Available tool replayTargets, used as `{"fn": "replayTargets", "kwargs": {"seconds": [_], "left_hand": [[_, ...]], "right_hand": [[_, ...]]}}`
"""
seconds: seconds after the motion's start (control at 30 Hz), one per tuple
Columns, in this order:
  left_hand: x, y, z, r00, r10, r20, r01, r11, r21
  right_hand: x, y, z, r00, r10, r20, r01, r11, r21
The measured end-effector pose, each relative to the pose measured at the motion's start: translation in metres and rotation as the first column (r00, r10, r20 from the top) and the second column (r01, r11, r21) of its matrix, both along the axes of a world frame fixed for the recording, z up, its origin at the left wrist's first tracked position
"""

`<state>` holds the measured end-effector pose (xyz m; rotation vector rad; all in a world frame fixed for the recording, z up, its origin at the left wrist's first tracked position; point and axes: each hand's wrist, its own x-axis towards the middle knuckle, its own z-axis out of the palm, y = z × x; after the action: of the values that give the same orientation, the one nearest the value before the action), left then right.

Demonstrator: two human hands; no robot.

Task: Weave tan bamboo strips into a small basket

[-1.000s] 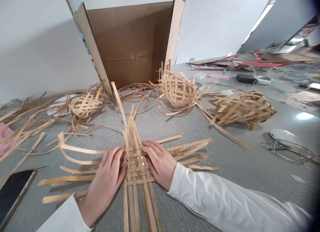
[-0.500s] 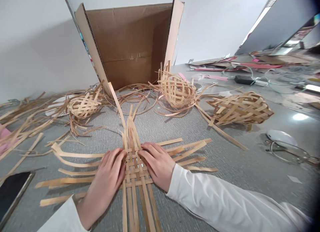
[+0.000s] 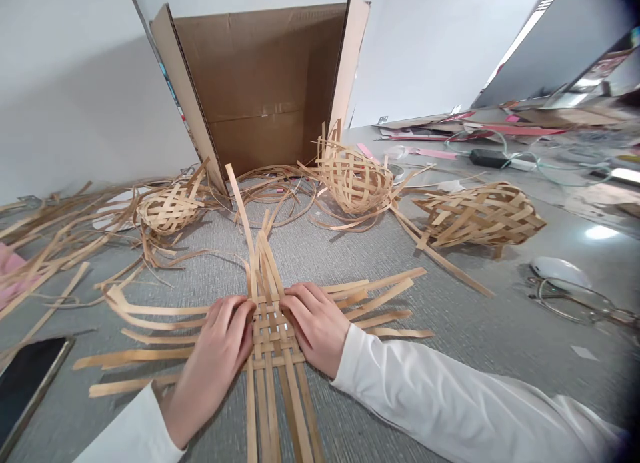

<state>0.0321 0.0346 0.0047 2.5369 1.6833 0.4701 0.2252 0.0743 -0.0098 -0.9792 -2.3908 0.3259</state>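
A flat weave of pale bamboo strips (image 3: 271, 343) lies on the grey surface in front of me, its long loose ends spreading to all four sides. My left hand (image 3: 223, 350) is closed on the weave's left edge, fingertips at the upper strips. On the opposite edge my right hand (image 3: 317, 326) has its fingers bent and pressed onto the strips. Both thumbs are mostly hidden. Between the hands, the checkered crossings show small gaps. At the top, several upright strips lean together, and one long strip (image 3: 239, 203) rises above them.
Woven pieces with loose ends lie at the left (image 3: 171, 208), the centre back (image 3: 354, 176) and the right (image 3: 483, 215). Behind stands an open cardboard box (image 3: 265, 70). A phone (image 3: 30, 383) is at left. Glasses (image 3: 575, 300) and a white mouse (image 3: 561, 271) lie at right.
Both hands stay on the weave's edges with little movement. The lower left strips have shifted slightly upward and right, and the long upright strip leans a bit further right.
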Motion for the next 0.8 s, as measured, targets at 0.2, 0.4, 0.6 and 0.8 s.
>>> {"fn": "replayTargets", "kwargs": {"seconds": [0.2, 0.4, 0.6, 0.8], "left_hand": [[-0.003, -0.001, 0.001, 0.999, 0.006, 0.033, -0.005, 0.999, -0.032], [-0.004, -0.003, 0.005, 0.998, -0.058, -0.015, 0.059, 0.998, 0.019], [0.0, -0.009, 0.005, 0.98, -0.105, -0.166, 0.11, 0.994, 0.018], [0.004, -0.01, 0.006, 0.938, -0.137, -0.318, 0.141, 0.99, -0.013]], "right_hand": [[0.002, 0.003, -0.002, 0.995, 0.025, -0.099, -0.027, 0.999, -0.017], [0.001, 0.004, -0.006, 0.993, 0.024, -0.111, -0.026, 1.0, -0.012], [0.003, 0.007, 0.009, 0.986, 0.012, -0.164, -0.044, 0.98, -0.194], [0.005, 0.024, 0.029, 0.97, -0.118, -0.213, -0.009, 0.856, -0.516]]}}
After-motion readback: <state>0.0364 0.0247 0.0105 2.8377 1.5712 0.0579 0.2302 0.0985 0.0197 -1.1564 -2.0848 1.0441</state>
